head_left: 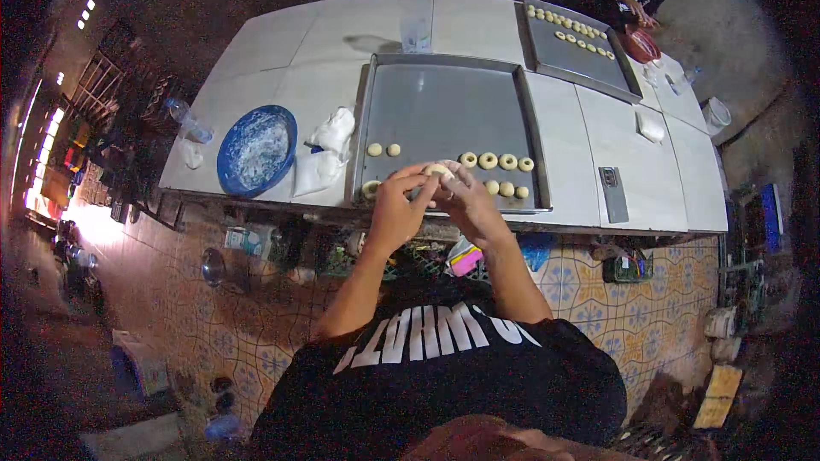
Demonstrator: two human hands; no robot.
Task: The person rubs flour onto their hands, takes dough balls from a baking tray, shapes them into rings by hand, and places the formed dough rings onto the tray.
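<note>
Small dough piece (437,171) being pinched between left hand (397,205) and right hand (470,201), fingertips closed on it, above near edge of baking tray (444,107). Dough judged soft, light, sticky; best gripped lightly at rim. Shaped dough rings (497,161) being lined up just beyond; blue bowl (256,150) left on table (564,162).

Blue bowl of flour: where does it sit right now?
In the head view, the blue bowl sits on the white table, left of the large grey baking tray, with white bags between them.
</note>
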